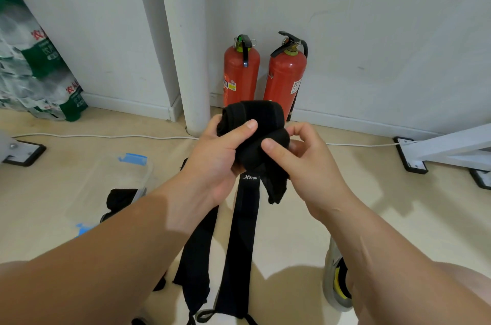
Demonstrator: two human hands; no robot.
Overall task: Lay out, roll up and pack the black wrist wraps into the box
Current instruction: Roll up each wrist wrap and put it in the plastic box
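Note:
A bundle of black wrist wrap (256, 123) is held up in front of me, partly rolled. My left hand (218, 160) grips its left side, thumb across the front. My right hand (300, 157) pinches the right side, thumb on the fabric. Two long black wrap strips hang down from the bundle: one with a white logo (240, 245) and another (196, 253) to its left. A clear plastic box (117, 181) with blue clips lies on the floor at left, with a black wrap (121, 198) inside it.
Two red fire extinguishers (240, 72) stand against the white wall behind the bundle. A white pillar (194, 59) rises beside them. Bottled water packs (32, 64) lean at far left. A white frame's feet (414, 154) and a white cable (106, 136) lie on the floor. My shoe (337, 282) is at lower right.

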